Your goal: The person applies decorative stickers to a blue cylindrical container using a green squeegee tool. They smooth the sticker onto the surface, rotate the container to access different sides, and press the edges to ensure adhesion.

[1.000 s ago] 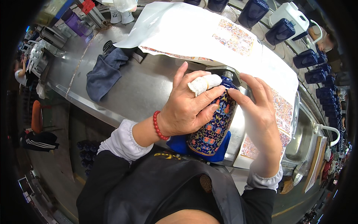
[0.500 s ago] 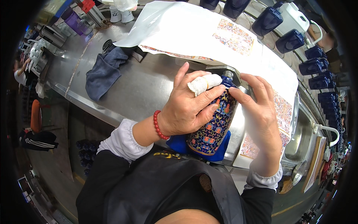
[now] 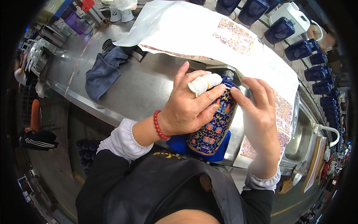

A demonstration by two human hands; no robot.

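Pressing a half-open left hand (image 3: 183,110) against a floral-patterned, glossy dark-blue bottle (image 3: 214,127), apparently steadying it above a bright-blue pad (image 3: 224,147), mostly hidden; touching its shoulder with an open, loosely curled right hand (image 3: 262,115). Beyond, left to right: crumpled grey-blue cloth (image 3: 104,74), steel bench (image 3: 143,82), white printed paper sheets (image 3: 194,26), rows of plain navy bottles (image 3: 279,30).

Partly legible yellow lettering (image 3: 166,154) stands on the dark apron (image 3: 138,186), too distorted to read.

Bottle (image 3: 213,128): dark blue, body covered in a multicoloured floral pattern, plain glossy neck exposed. Neck points away, leaning slightly right; near end sits against bright blue material (image 3: 224,146).
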